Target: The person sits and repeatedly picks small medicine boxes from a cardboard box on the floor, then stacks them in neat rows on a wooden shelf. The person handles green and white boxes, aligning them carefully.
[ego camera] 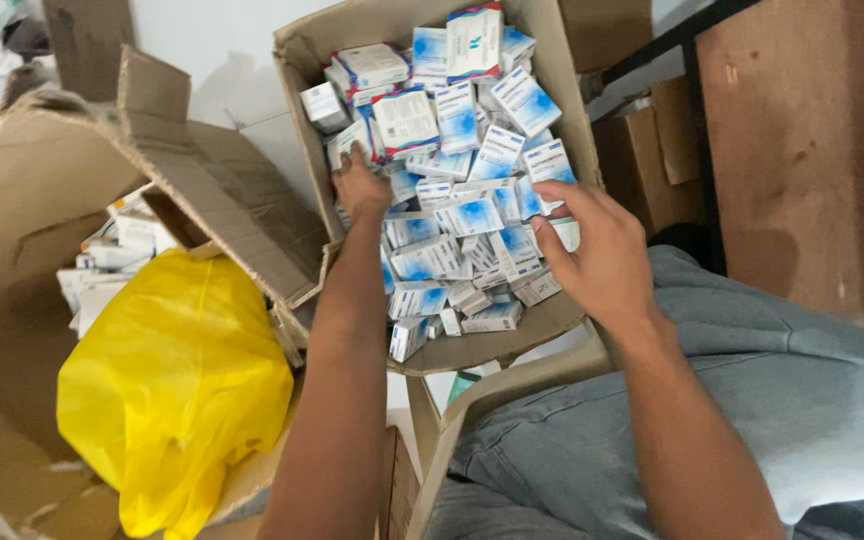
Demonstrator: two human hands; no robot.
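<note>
Small blue-and-white cartons [467,215] heaped in open cardboard box [574,110]; yellow bag [177,390] left.

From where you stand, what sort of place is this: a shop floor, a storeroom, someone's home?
Most likely a storeroom or packing corner, though that is a guess. Both hands dig into an open cardboard carton heaped with small blue-and-white boxes; another carton with a yellow plastic bag sits alongside on the floor.

PLACE: stockroom or pharmacy back room | EVIDENCE: open cardboard carton [562,110] heaped with small blue-and-white medicine boxes [457,215] | second torn carton [42,200] with more packs and a yellow plastic bag [177,380] | brown wooden panel [812,140] at right | pale floor [222,60]
</note>
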